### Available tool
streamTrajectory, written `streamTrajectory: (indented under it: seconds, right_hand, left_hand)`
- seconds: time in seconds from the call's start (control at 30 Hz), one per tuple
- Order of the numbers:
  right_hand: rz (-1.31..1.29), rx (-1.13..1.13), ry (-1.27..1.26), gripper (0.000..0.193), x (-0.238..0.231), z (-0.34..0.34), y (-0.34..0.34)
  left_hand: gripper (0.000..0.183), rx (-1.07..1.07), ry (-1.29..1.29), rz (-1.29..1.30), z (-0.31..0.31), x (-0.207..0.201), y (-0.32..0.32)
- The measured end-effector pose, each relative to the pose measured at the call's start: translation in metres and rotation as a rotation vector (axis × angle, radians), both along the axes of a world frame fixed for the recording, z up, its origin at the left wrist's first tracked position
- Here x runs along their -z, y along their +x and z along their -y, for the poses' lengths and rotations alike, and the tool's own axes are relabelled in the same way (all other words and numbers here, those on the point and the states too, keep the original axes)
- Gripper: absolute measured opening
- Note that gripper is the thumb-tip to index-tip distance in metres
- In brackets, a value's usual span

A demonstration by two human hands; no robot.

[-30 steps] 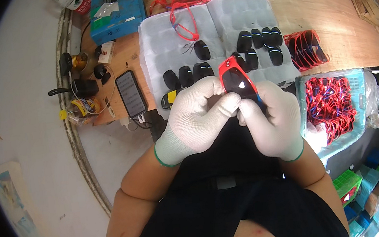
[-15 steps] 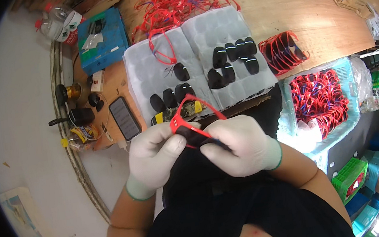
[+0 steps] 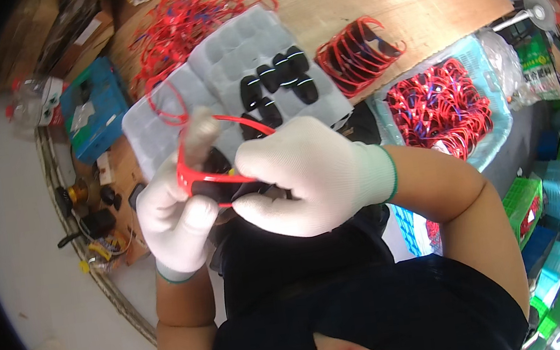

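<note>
Both gloved hands are up close, clamped on a red glasses frame [image 3: 214, 176] held in front of the body. The left hand [image 3: 173, 219] grips its left end, fingers wrapped round it; the right hand [image 3: 304, 175] pinches the other side. Just behind sits a grey moulded tray [image 3: 236, 47] with dark lenses [image 3: 279, 80], and to the right a light blue basket [image 3: 494, 99] full of red frames
</note>
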State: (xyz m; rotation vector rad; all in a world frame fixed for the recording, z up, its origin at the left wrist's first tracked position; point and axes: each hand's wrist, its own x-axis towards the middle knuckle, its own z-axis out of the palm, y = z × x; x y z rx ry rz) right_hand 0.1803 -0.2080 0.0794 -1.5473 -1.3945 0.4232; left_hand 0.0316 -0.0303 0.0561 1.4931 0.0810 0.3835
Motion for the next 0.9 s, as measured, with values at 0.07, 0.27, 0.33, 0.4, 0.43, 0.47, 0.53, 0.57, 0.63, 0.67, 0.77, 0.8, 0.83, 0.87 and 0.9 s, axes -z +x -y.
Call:
streamTrajectory:
  seconds: [0.07,0.27,0.33,0.4,0.43,0.47,0.53,0.57,0.63,0.67,0.77,0.8,0.83,0.87,0.9]
  right_hand:
    - [-0.003,0.03,0.044,0.028,0.011,0.006,0.002]
    - [0.131,0.145,0.052,0.021,0.054,0.029,0.033]
    - [0.421,0.392,-0.053,0.017,0.078,0.052,0.088]
    - [0.391,0.872,-0.31,0.021,0.104,0.083,0.164]
    - [0.355,1.017,-0.448,0.029,0.116,0.1,0.204]
    - [0.344,0.993,-0.56,0.033,0.14,0.121,0.236]
    - [0.272,0.889,-0.679,0.037,0.179,0.141,0.26]
    - [0.205,0.808,-0.684,0.038,0.19,0.142,0.259]
    - [0.143,0.808,-0.715,0.041,0.192,0.13,0.243]
    - [0.126,0.83,-0.727,0.041,0.198,0.131,0.24]
    - [0.045,0.84,-0.672,0.042,0.199,0.131,0.242]
    - [0.015,0.834,-0.637,0.042,0.194,0.13,0.243]
    - [-0.021,0.824,-0.628,0.042,0.193,0.131,0.241]
    - [-0.05,0.815,-0.619,0.042,0.188,0.131,0.242]
    - [-0.079,0.802,-0.609,0.042,0.182,0.131,0.242]
  left_hand:
    - [0.036,-0.015,0.192,0.061,0.0,0.0,0.014]
    - [0.024,0.182,0.502,-0.141,-0.021,0.001,0.048]
    - [0.025,-0.024,0.739,-0.212,-0.057,0.012,0.061]
    - [0.038,-0.459,0.724,-0.471,-0.11,0.029,0.084]
    - [0.046,-0.504,0.981,-0.488,-0.147,0.044,0.087]
    - [0.05,-0.594,0.986,-0.654,-0.149,0.05,0.098]
    - [0.055,-0.49,1.316,-0.742,-0.163,0.076,0.107]
    - [0.056,-0.448,1.378,-0.77,-0.163,0.083,0.11]
    - [0.047,-0.426,1.276,-0.807,-0.169,0.093,0.115]
    - [0.044,-0.388,1.242,-0.816,-0.172,0.094,0.116]
    - [0.035,-0.374,1.21,-0.765,-0.186,0.099,0.119]
    - [0.032,-0.388,1.209,-0.734,-0.189,0.1,0.118]
    - [0.03,-0.427,1.035,-0.758,-0.193,0.098,0.114]
    - [0.027,-0.469,0.857,-0.773,-0.195,0.089,0.113]
    - [0.025,-0.51,0.677,-0.784,-0.197,0.082,0.11]
